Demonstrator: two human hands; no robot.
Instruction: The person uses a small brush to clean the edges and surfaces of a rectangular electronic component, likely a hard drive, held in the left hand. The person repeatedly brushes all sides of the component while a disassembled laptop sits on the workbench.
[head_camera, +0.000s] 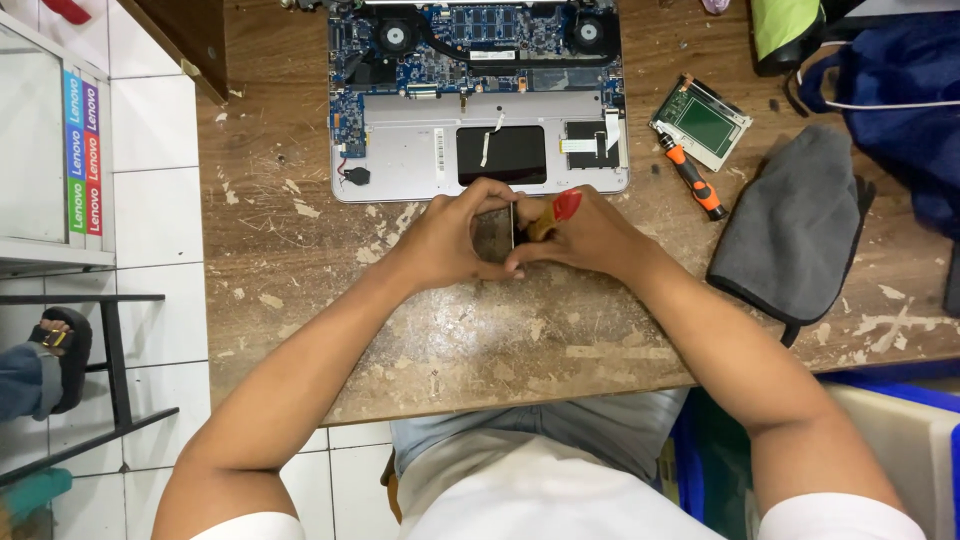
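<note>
1. Left hand (455, 240) and right hand (580, 235) together pinch a small dark flat rectangular part (495, 235), just in front of the opened silver laptop base (400, 160).
2. Right hand also grips a red-handled tool (558, 212).
3. Vertical coloured label strips (82, 150) on the white shelf at left.
4. Orange-black screwdriver (692, 180) beside a green square board (702, 122); grey cloth (795, 225) right.

On the table (500, 350), the opened laptop (478, 100) lies behind the hands (515, 238), with a screwdriver (690, 178), small board (702, 122) and cloth (795, 225) to its right.

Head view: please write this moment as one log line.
left hand: grips small dark part | right hand: holds red-handled tool | behind: opened laptop
</note>
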